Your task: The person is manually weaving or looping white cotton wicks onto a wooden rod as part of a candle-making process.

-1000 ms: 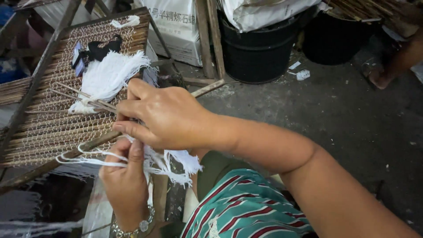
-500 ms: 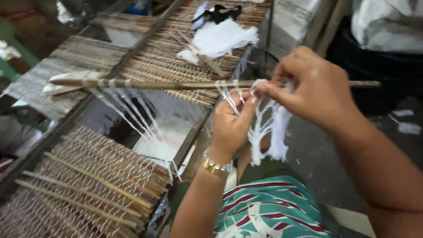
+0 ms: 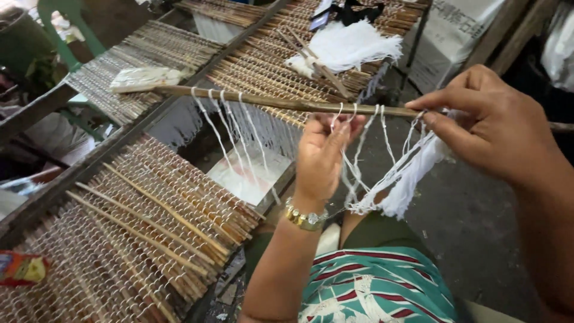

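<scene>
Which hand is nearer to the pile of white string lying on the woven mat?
Left. The left hand is just below the pile of white string; the right hand is further right.

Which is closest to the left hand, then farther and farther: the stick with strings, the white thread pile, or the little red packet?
From the left hand:
1. Stick with strings, touching its fingers.
2. White thread pile, up beyond it.
3. Red packet, far lower left.

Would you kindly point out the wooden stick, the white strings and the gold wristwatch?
wooden stick [image 3: 281,103], head view, mid-length of the shaft
white strings [image 3: 406,179], head view, hanging bundle
gold wristwatch [image 3: 305,218], head view, band on the left wrist
</scene>
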